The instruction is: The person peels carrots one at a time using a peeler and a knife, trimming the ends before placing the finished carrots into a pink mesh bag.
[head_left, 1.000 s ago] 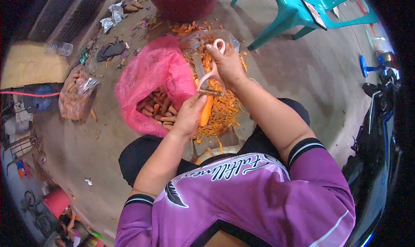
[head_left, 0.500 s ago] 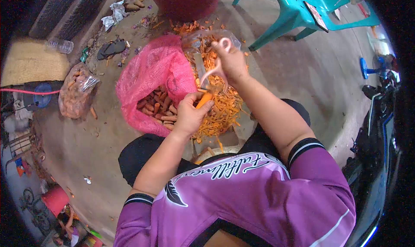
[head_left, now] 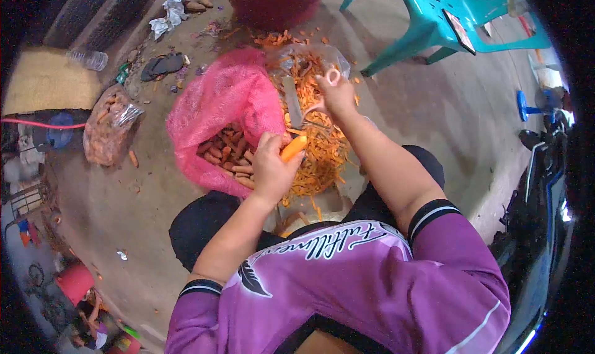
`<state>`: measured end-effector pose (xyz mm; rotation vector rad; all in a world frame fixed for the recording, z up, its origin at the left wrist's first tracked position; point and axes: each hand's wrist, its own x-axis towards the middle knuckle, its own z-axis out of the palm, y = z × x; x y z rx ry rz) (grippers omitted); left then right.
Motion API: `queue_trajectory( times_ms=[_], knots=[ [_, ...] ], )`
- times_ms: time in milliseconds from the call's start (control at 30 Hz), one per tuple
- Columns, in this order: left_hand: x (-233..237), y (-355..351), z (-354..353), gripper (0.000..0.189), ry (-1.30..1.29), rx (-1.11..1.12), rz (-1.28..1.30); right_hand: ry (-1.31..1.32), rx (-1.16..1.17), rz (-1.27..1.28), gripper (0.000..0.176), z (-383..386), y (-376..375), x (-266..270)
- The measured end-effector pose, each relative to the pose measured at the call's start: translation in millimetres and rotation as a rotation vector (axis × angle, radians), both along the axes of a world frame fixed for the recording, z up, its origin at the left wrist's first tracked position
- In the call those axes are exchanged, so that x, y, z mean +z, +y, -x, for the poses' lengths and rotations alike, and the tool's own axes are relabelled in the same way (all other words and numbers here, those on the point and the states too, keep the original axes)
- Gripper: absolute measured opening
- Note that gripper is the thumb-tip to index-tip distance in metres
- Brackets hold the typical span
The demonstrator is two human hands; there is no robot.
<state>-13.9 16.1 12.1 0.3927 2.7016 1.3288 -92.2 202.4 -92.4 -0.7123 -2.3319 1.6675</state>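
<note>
In the head view, my left hand (head_left: 273, 171) grips an orange carrot (head_left: 294, 148), its bright peeled end pointing up and right. My right hand (head_left: 339, 98) is closed around a peeler with a pale pink looped handle (head_left: 333, 77), held up and away from the carrot; its blade is hard to make out. Beneath both hands spreads a heap of orange peelings (head_left: 319, 168). A flat grey blade-like strip (head_left: 291, 103) lies on the heap. Left of it, an open pink mesh sack (head_left: 207, 100) holds several unpeeled carrots (head_left: 224, 150).
A dark red tub (head_left: 273, 4) stands beyond the heap, with a teal plastic chair (head_left: 415, 31) at right. A clear bag of carrot-like roots (head_left: 111, 128) and a dark slipper (head_left: 164, 67) lie at left. Another person (head_left: 96, 323) shows at lower left.
My right hand has drawn the peeler up and away from the carrot, where the blade was close to it before. My left hand still holds the carrot in nearly the same place.
</note>
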Motion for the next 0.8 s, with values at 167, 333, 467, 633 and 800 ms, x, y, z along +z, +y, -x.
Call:
queue_trajectory(
  times_ms=[167,333,467,633,800],
  knots=[
    [-15.3,-20.7,5.8,0.026,-0.237,0.085,-0.061,-0.284,-0.283,0.156,0.030,27.9,20.1,-113.0],
    [-26.0,-43.0,11.3,0.024,-0.568,0.136,-0.228,-0.770,0.515,-0.289,0.033,10.0,-27.2,-101.3],
    [-28.8,-55.0,12.3,0.023,-0.918,0.254,-0.628,-0.804,0.396,-0.373,0.038,-28.7,-87.5,-140.5],
    [-24.1,-61.7,13.0,0.022,-0.959,0.235,-0.700,-0.765,0.410,-0.394,0.038,-20.5,-88.5,-143.3],
    [-20.6,-55.2,13.8,0.025,-0.902,0.169,-0.643,-0.860,0.497,-0.459,0.042,-18.0,-68.5,-117.3]
  ],
)
